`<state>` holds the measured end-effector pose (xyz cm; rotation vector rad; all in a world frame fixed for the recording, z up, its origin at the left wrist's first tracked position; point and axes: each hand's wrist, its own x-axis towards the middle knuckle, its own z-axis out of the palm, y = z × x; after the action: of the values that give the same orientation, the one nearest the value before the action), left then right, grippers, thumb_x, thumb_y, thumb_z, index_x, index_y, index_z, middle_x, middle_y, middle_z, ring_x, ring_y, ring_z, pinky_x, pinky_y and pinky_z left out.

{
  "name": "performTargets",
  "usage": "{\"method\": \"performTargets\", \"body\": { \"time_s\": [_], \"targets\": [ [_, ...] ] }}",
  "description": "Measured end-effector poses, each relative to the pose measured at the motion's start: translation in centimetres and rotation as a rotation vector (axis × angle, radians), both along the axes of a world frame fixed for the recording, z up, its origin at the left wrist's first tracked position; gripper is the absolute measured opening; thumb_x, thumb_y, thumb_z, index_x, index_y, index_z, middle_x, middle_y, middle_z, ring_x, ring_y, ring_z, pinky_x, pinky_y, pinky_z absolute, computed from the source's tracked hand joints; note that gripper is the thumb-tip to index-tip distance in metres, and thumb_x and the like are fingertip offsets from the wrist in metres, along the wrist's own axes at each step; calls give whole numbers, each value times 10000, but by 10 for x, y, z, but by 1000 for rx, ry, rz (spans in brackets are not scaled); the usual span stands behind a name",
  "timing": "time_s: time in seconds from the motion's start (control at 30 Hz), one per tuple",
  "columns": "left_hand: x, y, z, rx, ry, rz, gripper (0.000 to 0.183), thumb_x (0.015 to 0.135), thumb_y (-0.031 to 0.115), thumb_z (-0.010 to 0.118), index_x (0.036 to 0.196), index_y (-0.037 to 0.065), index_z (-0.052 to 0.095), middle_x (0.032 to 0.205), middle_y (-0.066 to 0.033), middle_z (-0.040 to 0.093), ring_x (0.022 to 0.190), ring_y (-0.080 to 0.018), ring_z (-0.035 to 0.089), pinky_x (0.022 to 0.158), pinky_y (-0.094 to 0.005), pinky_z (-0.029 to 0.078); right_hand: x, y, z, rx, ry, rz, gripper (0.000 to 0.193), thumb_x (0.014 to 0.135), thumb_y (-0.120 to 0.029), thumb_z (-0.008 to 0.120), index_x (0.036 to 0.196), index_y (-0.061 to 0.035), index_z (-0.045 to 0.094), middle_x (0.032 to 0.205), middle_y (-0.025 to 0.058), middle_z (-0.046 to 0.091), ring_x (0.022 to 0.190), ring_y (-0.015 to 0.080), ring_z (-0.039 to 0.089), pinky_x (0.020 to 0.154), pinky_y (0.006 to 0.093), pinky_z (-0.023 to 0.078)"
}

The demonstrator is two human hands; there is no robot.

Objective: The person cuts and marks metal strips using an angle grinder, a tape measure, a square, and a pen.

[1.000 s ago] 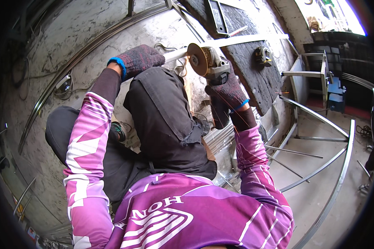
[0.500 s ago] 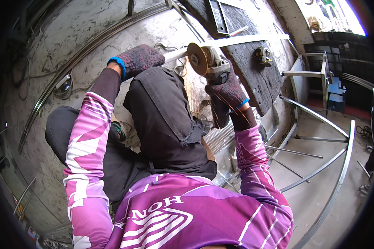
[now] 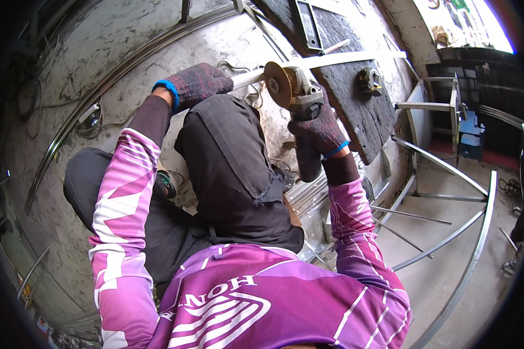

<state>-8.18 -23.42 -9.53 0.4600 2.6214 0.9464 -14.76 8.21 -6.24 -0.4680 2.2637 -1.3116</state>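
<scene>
Left hand (image 3: 202,87): fingers clenched around metal bar (image 3: 248,79) | Right hand (image 3: 322,129): fingers grasping angle grinder (image 3: 304,100) | Disc (image 3: 278,85): at bar, contact unclear

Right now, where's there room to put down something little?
The dark board is bare between the tape measure and its near end. So is the floor between the left hand and the long curved bars. It's crowded around the right hand, grinder, pale strip and black-and-silver tool.
</scene>
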Motion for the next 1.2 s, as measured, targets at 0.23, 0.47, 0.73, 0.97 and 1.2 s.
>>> {"method": "performTargets", "body": {
  "time_s": [0.23,0.47,0.73,0.97,1.2],
  "targets": [
    [0,-1,-1,-31,71,-40,186,917,167,574,1042,84,685,979,-182,688,927,-375,696,828,-442,557,-2,-3,-1,17,-30,-11,926,611,-55,829,1433,-55,402,1181,86,609,1041,187,599,909,348,528],
    [1,-4,-4,-18,69,-13,230,950,221,573,1068,75,706,988,-188,698,914,-357,691,822,-434,543,0,-4,-3,5,5,-41,864,617,-88,827,1400,-71,461,1120,64,647,982,176,619,866,351,542],
    [0,-2,2,20,-22,32,243,907,198,589,1104,118,706,1013,-176,693,954,-377,692,846,-451,552,6,6,-9,15,-64,-32,993,600,-39,839,1463,-30,347,1226,114,594,1093,216,600,953,352,517],
    [-1,-5,-12,-45,153,-64,238,898,198,589,1095,115,694,988,-197,682,942,-390,691,830,-462,550,10,5,-12,-8,-95,-63,999,608,-36,841,1471,-43,338,1233,120,595,1098,215,603,936,350,528],
    [-2,-6,-13,-83,224,-114,239,899,210,591,1091,112,692,979,-204,681,931,-393,692,828,-465,549,7,5,-11,1,-108,-54,1002,612,-35,841,1474,-39,332,1221,119,605,1084,224,616,939,354,532]
  ]
}}
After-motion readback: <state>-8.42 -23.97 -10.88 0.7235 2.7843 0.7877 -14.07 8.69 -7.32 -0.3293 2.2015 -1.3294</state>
